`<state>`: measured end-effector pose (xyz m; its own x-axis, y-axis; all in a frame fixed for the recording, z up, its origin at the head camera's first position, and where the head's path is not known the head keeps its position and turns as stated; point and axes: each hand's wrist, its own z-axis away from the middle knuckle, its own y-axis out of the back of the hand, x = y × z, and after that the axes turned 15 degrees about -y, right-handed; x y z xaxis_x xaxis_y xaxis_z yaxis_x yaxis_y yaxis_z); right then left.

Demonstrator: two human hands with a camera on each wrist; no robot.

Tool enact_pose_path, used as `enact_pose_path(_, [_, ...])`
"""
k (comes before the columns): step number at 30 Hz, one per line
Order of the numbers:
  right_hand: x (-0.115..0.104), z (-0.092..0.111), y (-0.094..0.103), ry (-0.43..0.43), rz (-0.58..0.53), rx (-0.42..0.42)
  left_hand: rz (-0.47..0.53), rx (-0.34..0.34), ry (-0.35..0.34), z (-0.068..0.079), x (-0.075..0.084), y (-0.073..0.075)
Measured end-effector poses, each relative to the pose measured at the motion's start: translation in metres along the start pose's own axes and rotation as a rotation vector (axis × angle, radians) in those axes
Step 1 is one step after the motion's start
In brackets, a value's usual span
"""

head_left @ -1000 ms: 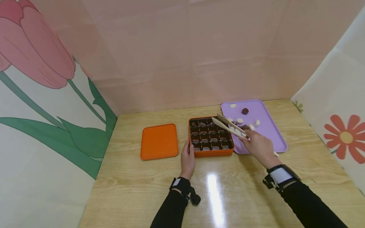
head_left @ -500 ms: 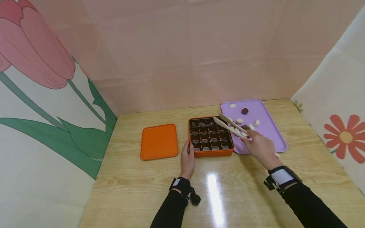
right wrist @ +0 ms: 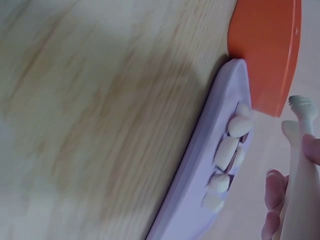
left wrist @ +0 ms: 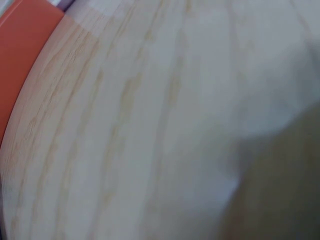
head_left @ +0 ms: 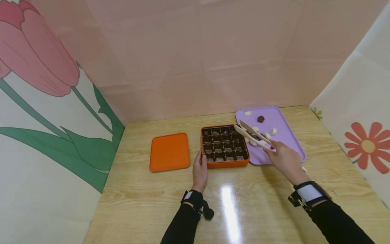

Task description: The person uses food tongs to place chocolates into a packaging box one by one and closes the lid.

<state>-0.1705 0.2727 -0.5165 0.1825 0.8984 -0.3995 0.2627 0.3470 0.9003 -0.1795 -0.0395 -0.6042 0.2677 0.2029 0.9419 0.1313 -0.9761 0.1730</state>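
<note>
My left hand (head_left: 200, 173) rests against the left wall of an orange box (head_left: 228, 164), its fingers lying along that side. Inside the box is a dark divided insert (head_left: 223, 147), with chocolates (head_left: 215, 134) in the back row. In my right hand (head_left: 284, 159) I grip pale tongs (head_left: 254, 139). Their tips stand apart, over the box's back right corner and the tray's edge, with nothing visible between them. Below and beside the tongs, white and brown chocolates (right wrist: 227, 150) lie on a purple tray (head_left: 289, 142).
An orange lid (head_left: 169, 152) lies flat on the wooden table (head_left: 137, 203), left of the box. The tray stands close against the box's right side. Farther back on it are a round brown chocolate (head_left: 260, 119) and a white oval one (head_left: 247, 113). A pink backdrop (head_left: 182, 67) rises behind the table.
My right hand has moved right with the tongs, drawing their tips from above the back row toward the tray. The left hand and the box stay in place.
</note>
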Motion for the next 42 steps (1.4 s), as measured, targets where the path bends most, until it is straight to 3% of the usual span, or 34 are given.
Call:
enact_pose_path(6, [0.021,0.012,0.007,0.052,-0.032,0.044,0.001,-0.002,0.039,0.000,0.001,0.000])
enact_pose_path(23, [0.078,0.044,0.018,-0.052,0.036,-0.012,0.027,-0.002,0.015,0.001,0.004,0.002])
enact_pose_path(35, [0.085,0.048,0.012,-0.059,0.064,-0.063,0.014,-0.016,0.050,0.000,0.001,0.001])
enact_pose_path(42, [0.084,0.053,0.015,-0.040,0.059,-0.046,0.022,-0.013,0.055,0.000,0.007,0.002])
